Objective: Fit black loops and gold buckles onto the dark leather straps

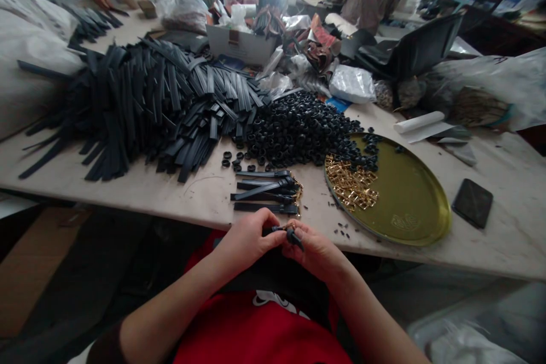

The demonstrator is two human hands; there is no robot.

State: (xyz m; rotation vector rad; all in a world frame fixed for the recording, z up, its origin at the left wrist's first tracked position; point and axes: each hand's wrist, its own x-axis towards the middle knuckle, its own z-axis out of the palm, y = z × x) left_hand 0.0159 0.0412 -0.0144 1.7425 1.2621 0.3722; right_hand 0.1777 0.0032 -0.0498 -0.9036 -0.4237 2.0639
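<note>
1. At the middle of the near edge of the pale, flat worktop (157, 196), the person's two bare hands meet over a slim, blue-black strap (295, 240) with a small gold metal fitting (288, 227).
2. The left hand (249, 237) pinches the strap from the left, thumb and fingers pressed together on it.
3. The right hand (313, 247) has its fingers closed around the strap's dark right-hand part; the fingers cover much of the piece, so its exact fold is hard to make out.
4. Just beyond the hands, several flat, blue-black straps with gold ends (264, 206) lie side by side, gold ends to the right.
5. Toward the worktop's left edge spreads a large heap of long, flat, dark strips (162, 96).
6. Right of that heap sits a mound of small, black, ring-shaped loops (294, 125), some spilling onto a round, yellow-green metal tray (409, 199).
7. Shiny gold rectangular buckles (350, 185) cover the tray's left side.
8. Near the worktop's near edge, right of the tray, lies a black, rectangular phone (472, 202).
</note>
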